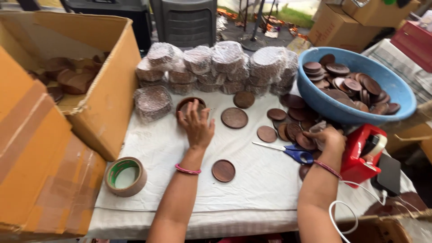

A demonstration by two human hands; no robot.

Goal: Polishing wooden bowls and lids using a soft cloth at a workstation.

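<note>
My left hand (196, 126) lies flat, fingers spread, on a round brown wooden dish (186, 104) at the middle of the white-covered table (252, 189). My right hand (327, 137) rests on loose brown wooden discs (297, 130) beside the blue basin, its fingers curled over one disc; whether it grips it is unclear. More single discs lie between the hands: a large one (234, 118), a smaller one (267, 134) and one nearer me (223, 171). Blue-handled scissors (292, 153) lie just left of my right hand.
Several plastic-wrapped stacks of discs (216, 65) line the far side. A blue basin (387, 105) of discs sits at right, a red tape dispenser (360, 153) below it. A tape roll (126, 176) and an open cardboard box (108, 90) are at left.
</note>
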